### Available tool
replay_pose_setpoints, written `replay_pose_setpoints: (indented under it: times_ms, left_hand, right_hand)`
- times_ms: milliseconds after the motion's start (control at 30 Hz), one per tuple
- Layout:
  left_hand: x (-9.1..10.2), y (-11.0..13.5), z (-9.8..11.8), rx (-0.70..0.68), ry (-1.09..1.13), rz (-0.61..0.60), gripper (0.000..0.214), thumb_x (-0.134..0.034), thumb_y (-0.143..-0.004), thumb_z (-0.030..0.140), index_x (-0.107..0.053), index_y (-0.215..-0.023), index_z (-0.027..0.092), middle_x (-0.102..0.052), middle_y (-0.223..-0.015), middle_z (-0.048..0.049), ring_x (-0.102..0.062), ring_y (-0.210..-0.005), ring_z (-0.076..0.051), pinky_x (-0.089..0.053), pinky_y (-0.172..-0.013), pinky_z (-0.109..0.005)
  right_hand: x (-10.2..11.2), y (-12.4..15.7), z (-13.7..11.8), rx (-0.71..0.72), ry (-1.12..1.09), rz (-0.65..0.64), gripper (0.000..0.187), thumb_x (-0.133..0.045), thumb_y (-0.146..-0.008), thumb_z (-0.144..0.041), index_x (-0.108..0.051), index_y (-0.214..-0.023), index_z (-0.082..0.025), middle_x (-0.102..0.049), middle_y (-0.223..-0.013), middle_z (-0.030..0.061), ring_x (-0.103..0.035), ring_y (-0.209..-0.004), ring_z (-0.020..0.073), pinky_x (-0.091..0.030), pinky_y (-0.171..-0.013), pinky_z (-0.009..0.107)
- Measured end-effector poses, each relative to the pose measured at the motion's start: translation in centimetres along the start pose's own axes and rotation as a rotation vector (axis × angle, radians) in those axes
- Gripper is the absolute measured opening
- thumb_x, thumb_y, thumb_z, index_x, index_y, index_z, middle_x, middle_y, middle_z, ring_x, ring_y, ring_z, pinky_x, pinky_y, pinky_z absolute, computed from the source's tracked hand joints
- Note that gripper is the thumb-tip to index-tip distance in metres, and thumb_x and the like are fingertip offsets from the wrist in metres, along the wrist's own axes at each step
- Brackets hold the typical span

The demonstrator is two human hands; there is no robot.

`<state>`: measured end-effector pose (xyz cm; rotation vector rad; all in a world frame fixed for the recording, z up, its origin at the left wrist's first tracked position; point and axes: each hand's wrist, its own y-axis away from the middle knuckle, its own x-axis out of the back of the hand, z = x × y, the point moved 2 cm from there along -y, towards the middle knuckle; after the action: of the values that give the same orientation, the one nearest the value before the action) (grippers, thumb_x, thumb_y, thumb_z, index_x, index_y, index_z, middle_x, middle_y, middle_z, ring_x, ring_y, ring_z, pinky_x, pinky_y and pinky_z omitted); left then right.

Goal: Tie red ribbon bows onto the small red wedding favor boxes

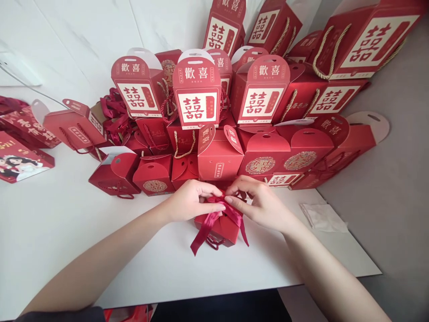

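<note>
A small red gift box [219,230] with a dark red cord handle lies on the white table in front of me. A dark red satin ribbon [208,230] runs over its top, and its two ends hang down the near side. My left hand [192,201] pinches the ribbon at the top of the box. My right hand [258,205] also grips the ribbon there, its fingertips close to those of my left hand. The fingers and ribbon folds hide the box's top.
Several red gift boxes printed with double-happiness characters stand in a dense bank just beyond my hands. A tangle of red ribbons [114,117] lies among them. Printed red bags [22,156] lie at the left. A white packet [323,218] lies near the table's right edge, above a grey floor.
</note>
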<state>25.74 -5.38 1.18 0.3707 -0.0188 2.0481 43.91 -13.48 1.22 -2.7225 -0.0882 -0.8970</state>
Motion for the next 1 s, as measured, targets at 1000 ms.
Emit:
replay_pose_setpoints:
  times_ms: [1000]
  left_hand:
    - [0.6,-0.1,0.2,0.118,-0.003,0.047,0.038,-0.077,-0.074,0.037,-0.044,-0.079,0.019,-0.057,-0.065,0.0065,-0.053,-0.054,-0.007,-0.04,-0.051,-0.019]
  right_hand:
    - [-0.9,-0.2,1.3,0.424,-0.063,-0.081,0.013,-0.06,-0.089,-0.012,-0.066,-0.096,-0.021,-0.07,-0.092,0.0029,-0.063,-0.087,0.0169,-0.045,-0.087,0.037]
